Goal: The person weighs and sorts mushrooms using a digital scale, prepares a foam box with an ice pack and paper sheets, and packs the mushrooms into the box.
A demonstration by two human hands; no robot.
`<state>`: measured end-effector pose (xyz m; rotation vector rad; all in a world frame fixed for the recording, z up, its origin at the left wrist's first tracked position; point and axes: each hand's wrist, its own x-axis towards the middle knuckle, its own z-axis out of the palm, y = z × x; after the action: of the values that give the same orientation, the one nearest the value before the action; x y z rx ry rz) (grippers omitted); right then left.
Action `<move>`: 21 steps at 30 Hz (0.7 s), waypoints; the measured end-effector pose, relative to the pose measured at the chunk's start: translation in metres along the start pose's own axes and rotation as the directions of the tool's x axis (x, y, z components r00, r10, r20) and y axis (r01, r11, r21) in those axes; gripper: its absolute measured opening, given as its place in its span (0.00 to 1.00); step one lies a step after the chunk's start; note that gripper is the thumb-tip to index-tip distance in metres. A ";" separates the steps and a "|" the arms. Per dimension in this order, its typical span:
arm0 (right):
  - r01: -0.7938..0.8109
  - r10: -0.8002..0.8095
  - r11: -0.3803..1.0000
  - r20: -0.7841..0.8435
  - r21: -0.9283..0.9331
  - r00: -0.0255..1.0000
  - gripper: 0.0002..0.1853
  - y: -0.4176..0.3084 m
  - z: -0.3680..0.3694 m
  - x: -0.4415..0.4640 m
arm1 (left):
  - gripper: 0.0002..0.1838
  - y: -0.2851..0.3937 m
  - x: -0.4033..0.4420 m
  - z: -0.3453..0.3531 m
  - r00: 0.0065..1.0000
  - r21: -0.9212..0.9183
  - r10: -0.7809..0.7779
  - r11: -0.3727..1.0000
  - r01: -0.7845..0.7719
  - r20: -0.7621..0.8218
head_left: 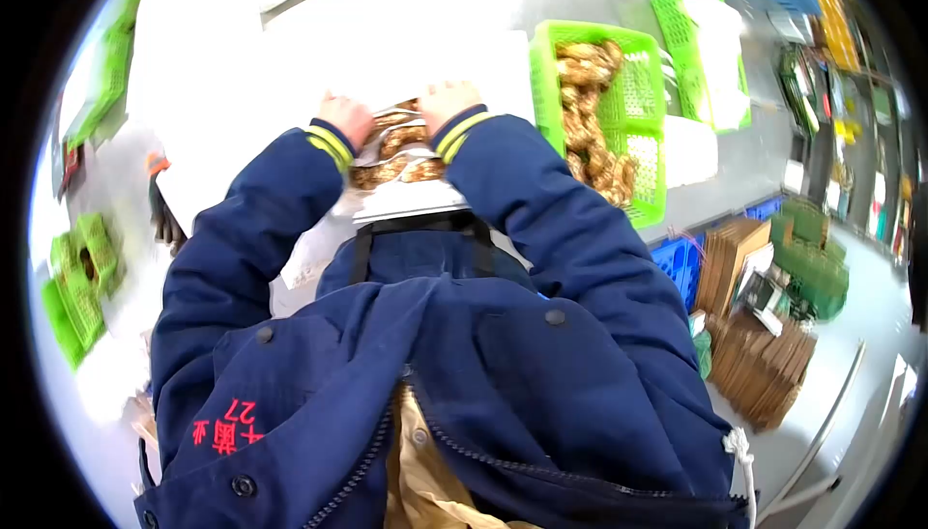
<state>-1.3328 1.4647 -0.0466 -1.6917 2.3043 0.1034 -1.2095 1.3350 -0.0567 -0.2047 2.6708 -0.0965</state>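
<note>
Right in front of my body is a white open box (411, 210) holding brown, shiny clumps (398, 142) that look like bunches of mushrooms, with white strips or film between them. My left hand (348, 118) is closed at the box's far left corner, fingers curled. At the far right side, my right hand (449, 102) is closed too, its fingers bent over the edge. What either hand pinches is washed out by glare and blur. A pale edge runs between the two hands.
To the right stands a green crate (650, 167) of similar brown clumps. Behind it is another green crate (688, 46) with white contents. Flattened cardboard (759, 365) is stacked at the lower right. A dark glove (164, 215) and green baskets (77, 283) are at the left.
</note>
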 end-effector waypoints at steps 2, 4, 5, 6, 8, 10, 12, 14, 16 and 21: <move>-0.043 0.039 0.999 -0.158 -0.024 0.987 0.09 -0.004 0.006 -0.008 | 0.05 -0.002 -0.003 0.004 0.993 0.159 0.075 0.985 -0.060 -0.086; -0.025 0.021 1.000 -0.210 -0.015 0.978 0.09 -0.003 0.010 -0.010 | 0.05 0.002 -0.005 0.003 0.988 0.230 0.101 0.970 -0.072 -0.116; -0.012 0.010 1.000 -0.247 -0.006 0.969 0.09 -0.003 0.010 -0.012 | 0.06 0.002 -0.005 0.003 0.992 0.227 0.087 0.972 -0.066 -0.087; 0.054 0.001 0.992 -0.424 0.118 0.905 0.09 0.000 0.013 -0.017 | 0.07 0.002 -0.005 0.006 0.991 0.235 0.064 0.971 -0.036 -0.114; 0.247 -0.013 0.936 -0.679 0.249 0.734 0.12 0.018 0.004 -0.043 | 0.10 0.000 -0.004 0.010 1.000 0.194 0.004 0.981 0.000 -0.020; 0.117 0.159 0.937 -0.700 0.330 0.696 0.15 0.051 -0.008 -0.089 | 0.14 -0.004 -0.010 0.004 1.000 0.127 -0.022 0.992 0.024 -0.019; -0.193 0.473 0.862 -0.605 0.469 0.641 0.13 0.102 0.003 -0.136 | 0.19 -0.003 -0.020 -0.009 0.992 0.108 -0.018 0.994 0.031 -0.127; -0.521 0.647 0.760 -0.376 0.390 0.663 0.17 0.136 0.013 -0.167 | 0.26 0.001 -0.023 -0.017 0.976 0.019 -0.046 0.999 0.051 -0.213; -0.630 0.687 0.722 -0.190 0.285 0.702 0.20 0.151 0.030 -0.179 | 0.27 0.005 -0.021 -0.023 0.949 -0.040 -0.036 0.999 0.025 -0.313; -0.342 0.724 0.275 0.040 0.898 0.688 0.17 0.187 0.031 -0.213 | 0.27 0.004 -0.031 -0.034 0.903 -0.220 -0.061 0.975 -0.038 -0.426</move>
<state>-1.4455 1.7272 -0.0397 -0.3209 2.3762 -1.1858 -1.1974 1.3453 -0.0131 -0.3005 3.1239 0.1799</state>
